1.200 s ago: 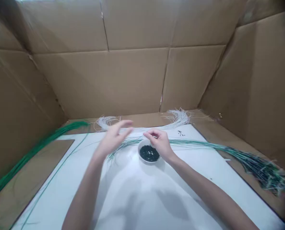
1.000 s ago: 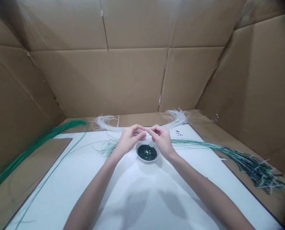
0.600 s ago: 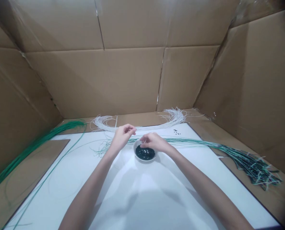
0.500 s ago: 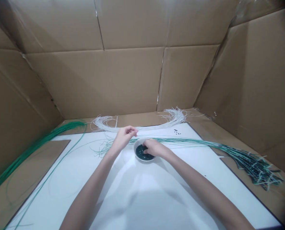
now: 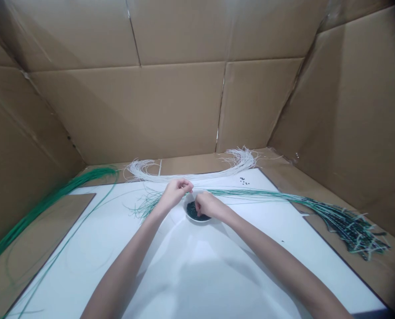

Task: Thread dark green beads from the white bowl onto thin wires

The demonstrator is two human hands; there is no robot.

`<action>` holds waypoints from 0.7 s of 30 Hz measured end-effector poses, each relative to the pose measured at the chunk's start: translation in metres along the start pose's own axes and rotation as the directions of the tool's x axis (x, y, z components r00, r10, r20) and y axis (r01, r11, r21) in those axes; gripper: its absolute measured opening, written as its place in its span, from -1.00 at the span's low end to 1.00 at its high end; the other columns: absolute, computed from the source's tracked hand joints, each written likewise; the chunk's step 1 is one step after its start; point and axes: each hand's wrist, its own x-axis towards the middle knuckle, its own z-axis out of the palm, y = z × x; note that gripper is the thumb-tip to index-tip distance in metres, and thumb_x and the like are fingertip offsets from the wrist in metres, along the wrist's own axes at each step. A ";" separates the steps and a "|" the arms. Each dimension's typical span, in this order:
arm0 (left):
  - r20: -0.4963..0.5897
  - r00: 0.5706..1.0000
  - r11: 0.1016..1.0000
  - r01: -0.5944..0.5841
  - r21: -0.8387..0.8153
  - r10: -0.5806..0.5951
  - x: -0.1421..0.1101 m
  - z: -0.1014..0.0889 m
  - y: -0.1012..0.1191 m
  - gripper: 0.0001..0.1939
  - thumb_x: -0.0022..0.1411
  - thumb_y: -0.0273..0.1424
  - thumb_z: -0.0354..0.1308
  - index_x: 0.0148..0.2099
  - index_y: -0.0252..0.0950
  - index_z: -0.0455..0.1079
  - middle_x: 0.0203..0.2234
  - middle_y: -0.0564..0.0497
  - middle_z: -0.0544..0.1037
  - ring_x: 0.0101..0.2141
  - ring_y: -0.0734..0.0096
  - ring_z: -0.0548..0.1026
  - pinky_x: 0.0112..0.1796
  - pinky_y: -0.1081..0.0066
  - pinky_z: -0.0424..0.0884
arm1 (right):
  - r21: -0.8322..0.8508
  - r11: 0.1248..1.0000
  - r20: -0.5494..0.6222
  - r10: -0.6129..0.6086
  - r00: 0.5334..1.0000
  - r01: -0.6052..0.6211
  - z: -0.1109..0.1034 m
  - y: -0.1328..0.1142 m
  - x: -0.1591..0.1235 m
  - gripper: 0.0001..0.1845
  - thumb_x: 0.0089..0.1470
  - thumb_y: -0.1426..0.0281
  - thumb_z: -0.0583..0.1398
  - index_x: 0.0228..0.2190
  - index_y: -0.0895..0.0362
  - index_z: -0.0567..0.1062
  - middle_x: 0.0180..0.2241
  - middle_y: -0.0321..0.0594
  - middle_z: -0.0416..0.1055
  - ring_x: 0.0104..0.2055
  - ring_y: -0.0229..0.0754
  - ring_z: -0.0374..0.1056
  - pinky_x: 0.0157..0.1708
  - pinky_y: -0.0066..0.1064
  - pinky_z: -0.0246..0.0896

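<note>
A small white bowl of tiny dark beads sits in the middle of the white tabletop. My right hand rests over the bowl with its fingers curled down among the beads. My left hand hovers just left of the bowl, thumb and fingers pinched together on a thin wire that is too fine to see clearly. A bundle of green and white wires runs behind both hands, from the left of the bowl to the right edge.
A curved bundle of white wires lies at the back. A thick green wire bundle runs along the left. Beaded wire ends pile at the right. A few loose beads lie behind. Cardboard walls enclose the table.
My hands met above the bowl, then parted. The right hand dipped into the beads and stays there. The left hand closed into a pinch and now sits closer to the bowl.
</note>
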 end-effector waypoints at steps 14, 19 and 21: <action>-0.120 0.988 0.994 -0.096 0.050 0.102 -0.015 -0.013 0.030 -0.74 0.06 -0.23 0.06 -0.35 -0.33 0.39 -0.43 0.00 0.47 -0.47 0.48 0.34 -0.41 0.48 0.23 | 0.696 0.621 -0.496 0.054 0.866 0.360 -0.053 0.010 -0.017 -0.79 -0.25 0.33 0.28 -0.50 0.21 0.54 -0.51 -0.20 0.50 -0.43 -0.22 0.41 -0.33 -0.39 0.30; -0.113 0.986 0.991 -0.117 0.064 0.124 -0.027 -0.014 0.050 -0.76 0.08 -0.24 0.04 -0.36 -0.32 0.37 -0.48 0.03 0.43 -0.51 0.51 0.28 -0.47 0.52 0.19 | 0.804 0.409 -0.501 0.072 0.863 0.432 -0.068 0.003 -0.035 -0.73 -0.28 0.35 0.32 -0.41 0.16 0.55 -0.37 -0.17 0.52 -0.30 -0.16 0.43 -0.18 -0.26 0.30; -0.106 0.985 0.989 -0.132 0.064 0.138 -0.031 -0.012 0.056 -0.77 0.09 -0.25 0.04 -0.36 -0.32 0.37 -0.50 0.04 0.42 -0.52 0.53 0.27 -0.49 0.53 0.17 | 0.821 0.361 -0.496 0.068 0.866 0.442 -0.070 -0.001 -0.039 -0.67 -0.29 0.38 0.33 -0.34 0.13 0.54 -0.29 -0.16 0.51 -0.24 -0.14 0.43 -0.16 -0.24 0.29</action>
